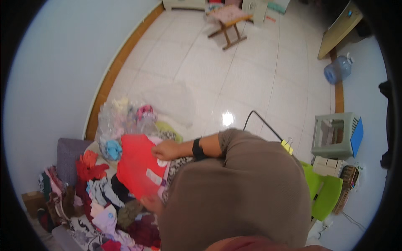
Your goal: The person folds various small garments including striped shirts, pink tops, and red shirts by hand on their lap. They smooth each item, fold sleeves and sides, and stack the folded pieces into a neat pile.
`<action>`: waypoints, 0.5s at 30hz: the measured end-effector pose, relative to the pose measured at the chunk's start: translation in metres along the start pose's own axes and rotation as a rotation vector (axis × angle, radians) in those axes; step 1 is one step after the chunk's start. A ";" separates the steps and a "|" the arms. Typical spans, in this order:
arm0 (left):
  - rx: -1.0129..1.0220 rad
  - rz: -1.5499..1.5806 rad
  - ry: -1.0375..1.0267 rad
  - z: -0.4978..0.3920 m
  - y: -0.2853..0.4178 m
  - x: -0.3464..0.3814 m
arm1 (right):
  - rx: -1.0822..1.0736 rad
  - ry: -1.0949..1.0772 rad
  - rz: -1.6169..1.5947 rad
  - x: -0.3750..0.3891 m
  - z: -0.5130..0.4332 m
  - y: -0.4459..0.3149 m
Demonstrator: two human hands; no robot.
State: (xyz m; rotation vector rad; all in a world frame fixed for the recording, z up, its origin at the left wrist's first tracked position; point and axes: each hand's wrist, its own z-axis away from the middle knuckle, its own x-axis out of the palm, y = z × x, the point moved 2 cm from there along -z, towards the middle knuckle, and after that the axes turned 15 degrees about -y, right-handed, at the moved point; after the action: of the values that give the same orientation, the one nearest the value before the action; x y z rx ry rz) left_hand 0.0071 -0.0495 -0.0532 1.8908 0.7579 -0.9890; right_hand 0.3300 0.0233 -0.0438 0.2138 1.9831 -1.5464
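A bright red cloth garment (138, 166) with a white tag (154, 176) is spread out before me, above a heap of clothes. My right hand (166, 150), wearing a black wristband (198, 149), pinches its near edge beside a round white sticker (162, 162). At the garment's lower corner is my left hand (152, 202), blurred and partly hidden by my shirt; its grip is unclear. Black-and-white patterned cloth (179, 164) shows beneath my right forearm. Below the red garment lie olive cloth (129, 213) and dark maroon cloth (143, 230).
Clear plastic bags (108, 120) lie by the wall. A grey-purple cushion (70, 160) and cardboard box (33, 204) stand at left. Behind me are a green chair (326, 194) and plastic stool (333, 153). Farther off are a folding stool (230, 15) and water jug (337, 70).
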 end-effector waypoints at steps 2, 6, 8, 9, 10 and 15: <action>0.024 0.009 0.040 0.003 0.001 0.002 | 0.020 0.012 -0.068 0.004 0.002 0.001; 0.081 0.008 0.090 -0.005 0.016 0.001 | 0.029 0.043 -0.081 -0.013 0.011 0.007; 0.048 -0.112 0.048 -0.009 0.023 -0.002 | 0.002 0.024 -0.145 -0.024 0.016 0.011; 0.039 -0.065 0.028 -0.012 0.025 -0.004 | 0.001 -0.002 -0.189 -0.029 0.015 0.016; 0.029 0.013 0.029 -0.015 0.026 -0.002 | -0.044 -0.006 -0.164 -0.035 0.014 0.021; 0.016 0.126 0.051 -0.024 0.022 0.009 | -0.074 0.003 -0.163 -0.031 0.012 0.038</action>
State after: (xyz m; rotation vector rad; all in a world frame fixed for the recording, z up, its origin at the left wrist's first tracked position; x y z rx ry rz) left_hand 0.0372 -0.0372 -0.0443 1.9586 0.6532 -0.8742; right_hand 0.3775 0.0309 -0.0602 0.0249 2.1001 -1.5686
